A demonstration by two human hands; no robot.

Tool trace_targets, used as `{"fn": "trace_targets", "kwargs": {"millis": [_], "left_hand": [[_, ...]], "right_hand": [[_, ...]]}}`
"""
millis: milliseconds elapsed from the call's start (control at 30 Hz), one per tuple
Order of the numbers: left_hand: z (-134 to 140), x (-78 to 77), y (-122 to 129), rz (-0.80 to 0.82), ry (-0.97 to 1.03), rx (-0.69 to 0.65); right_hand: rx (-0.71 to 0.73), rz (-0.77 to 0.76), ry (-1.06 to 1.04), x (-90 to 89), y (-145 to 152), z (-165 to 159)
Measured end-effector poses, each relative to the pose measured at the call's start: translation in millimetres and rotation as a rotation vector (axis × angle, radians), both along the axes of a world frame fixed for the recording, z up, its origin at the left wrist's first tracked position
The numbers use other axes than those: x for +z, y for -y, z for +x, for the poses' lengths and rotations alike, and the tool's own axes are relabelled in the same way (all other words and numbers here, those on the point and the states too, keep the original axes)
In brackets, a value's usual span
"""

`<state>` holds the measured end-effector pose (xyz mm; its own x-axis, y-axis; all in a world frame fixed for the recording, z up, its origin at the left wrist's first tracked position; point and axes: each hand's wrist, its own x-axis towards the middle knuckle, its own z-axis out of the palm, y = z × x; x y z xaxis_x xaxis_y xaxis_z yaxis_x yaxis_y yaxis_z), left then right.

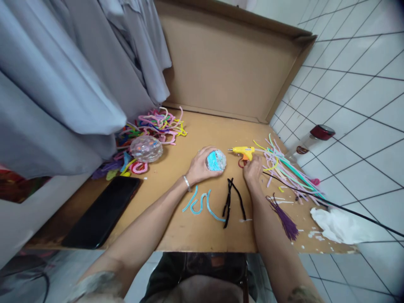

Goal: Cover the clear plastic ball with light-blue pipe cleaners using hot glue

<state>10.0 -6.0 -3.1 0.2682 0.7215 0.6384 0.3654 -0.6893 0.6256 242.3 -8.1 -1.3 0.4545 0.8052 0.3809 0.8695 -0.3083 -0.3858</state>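
Note:
My left hand [202, 165] is closed around a small round ball [217, 160]. Bright blue fuzzy strips cover one side of the ball, and the rest looks pale and glassy. My right hand [253, 169] grips the handle of a yellow hot glue gun [243, 151] with an orange trigger. The gun's nozzle points left towards the ball, a short gap from it. Between my forearms lie several bent light-blue pipe cleaners [197, 207] and some black pipe cleaners [229, 202] on the cardboard surface.
At the left are a heap of coloured pipe cleaners [158, 122], a clear ball [146, 148] and a black phone [102, 210]. On the right lie pastel pipe cleaners [292, 172], a purple tassel [285, 221], a red-capped bottle [311, 143], white tissue [336, 225] and a black cord [331, 206].

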Motion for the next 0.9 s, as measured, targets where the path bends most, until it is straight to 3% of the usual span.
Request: {"fn": "trace_targets", "kwargs": {"millis": [233,400,500,700,900], "left_hand": [[-2,-1.9,0,0.015,0.011,-0.006],[-4,-2.7,0,0.02,-0.016,0.004],[-4,-2.8,0,0.019,-0.026,0.012],[-2,-3.9,1,-0.006,-0.01,0.029],[0,-3.5,-2,-0.002,0.043,0.021]], "right_hand": [[-0.217,0.045,0.02,1.1,5,4],[-0.252,-0.027,0.002,-2.5,6,0],[-0.235,0.015,0.019,1.6,8,-3],[0.081,0.276,-0.022,6.1,11,-27],[0.532,0.531,0.024,10.1,29,-66]]}}
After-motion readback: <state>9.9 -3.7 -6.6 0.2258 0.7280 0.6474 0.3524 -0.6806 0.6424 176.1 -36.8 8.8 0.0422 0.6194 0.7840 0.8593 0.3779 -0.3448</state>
